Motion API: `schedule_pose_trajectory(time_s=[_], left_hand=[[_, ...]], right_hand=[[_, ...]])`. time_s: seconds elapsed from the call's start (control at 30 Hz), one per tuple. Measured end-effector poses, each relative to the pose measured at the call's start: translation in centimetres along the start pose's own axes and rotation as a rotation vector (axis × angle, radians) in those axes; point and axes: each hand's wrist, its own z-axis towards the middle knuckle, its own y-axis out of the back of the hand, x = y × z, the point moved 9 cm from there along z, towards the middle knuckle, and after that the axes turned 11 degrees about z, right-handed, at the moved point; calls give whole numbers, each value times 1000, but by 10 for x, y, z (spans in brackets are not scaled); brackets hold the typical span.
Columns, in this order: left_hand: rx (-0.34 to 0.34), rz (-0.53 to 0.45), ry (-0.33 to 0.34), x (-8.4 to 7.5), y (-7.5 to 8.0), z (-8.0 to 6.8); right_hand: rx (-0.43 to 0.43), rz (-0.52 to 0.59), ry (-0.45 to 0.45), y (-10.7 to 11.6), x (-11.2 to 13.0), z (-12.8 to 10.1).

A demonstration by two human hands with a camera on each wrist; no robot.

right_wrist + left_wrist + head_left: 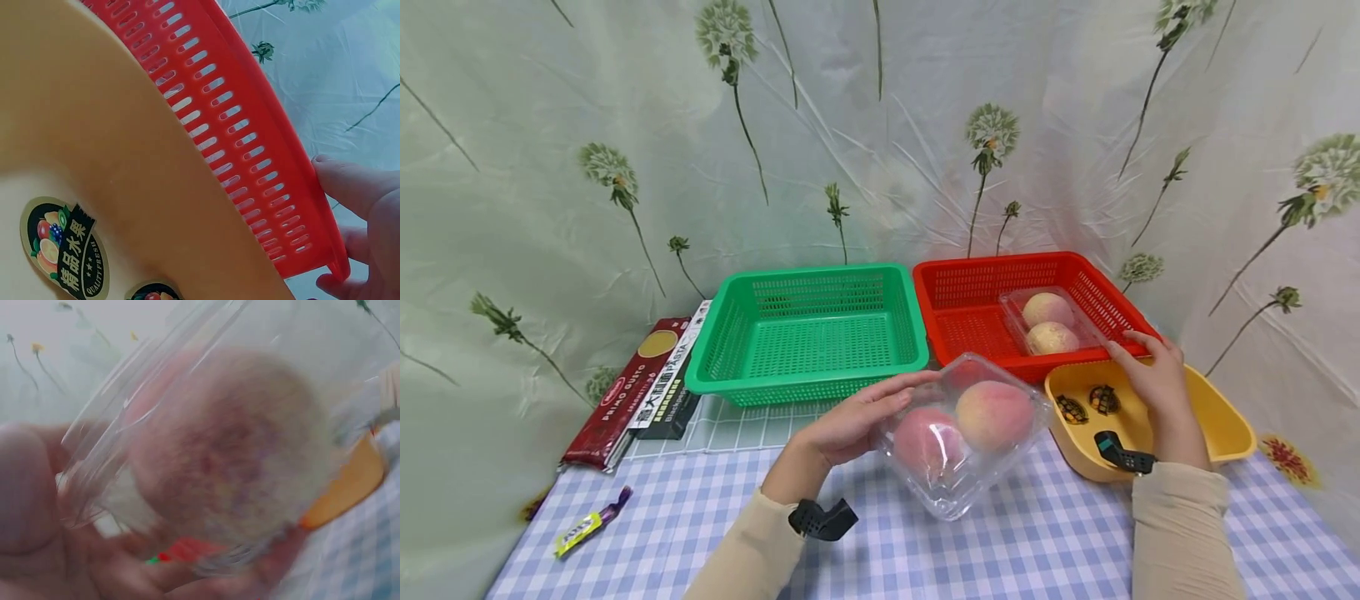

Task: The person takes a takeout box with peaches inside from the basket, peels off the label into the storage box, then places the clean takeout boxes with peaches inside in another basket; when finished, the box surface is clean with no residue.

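Left hand (pixel 857 421) curled round the near-left side of a clear plastic clamshell (pixel 964 433), fingers along its lid, thumb beneath; seen close and blurred in the left wrist view (pixel 37 506). Clamshell held tilted just above the blue checked tablecloth (pixel 970 550), in front of the green basket (pixel 808 333), with two peaches (pixel 992 414) inside. Right hand (pixel 1153 379) with fingers bent over the near right corner of the red basket (pixel 970 312), fingertips (pixel 350 187) touching its rim; grip on the rim loose, palm above the yellow tub (pixel 1221 421). Second clamshell (pixel 1048 321) of two peaches lying inside the red basket, toward its right side. Yellow tub just beside the red basket, touching its near wall, bearing two round fruit stickers (pixel 65 253) with Chinese characters and "QUALITY FRESH". Far left, leaning against the backdrop: a dark red pasta packet (pixel 628 392) marked "PRIMO GUSTO", and a darker packet (pixel 673 379) marked "PASTA". Small purple and yellow wrapped sweet (pixel 587 525) at the cloth's near left; writing too small to read.
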Motion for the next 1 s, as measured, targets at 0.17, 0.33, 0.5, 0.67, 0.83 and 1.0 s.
schedule_pose_trajectory(time_s=[0.17,0.33,0.5,0.67,0.83,1.0], left_hand=[[-147,-75,-10,-16,6,5],[-316,-103,12,-27,17,20],[-469,-98,50,-36,29,41],[-613,-97,80,-43,40,66],[-686,-25,88,-47,46,95],[-703,81,145,-39,48,118]], right_hand=[[-3,26,-27,0,-2,-1],[-13,32,-27,0,-2,0],[-25,27,-25,1,-3,1],[-28,28,-30,1,-4,1],[-37,28,-25,4,-1,2],[-37,44,-28,2,-4,2]])
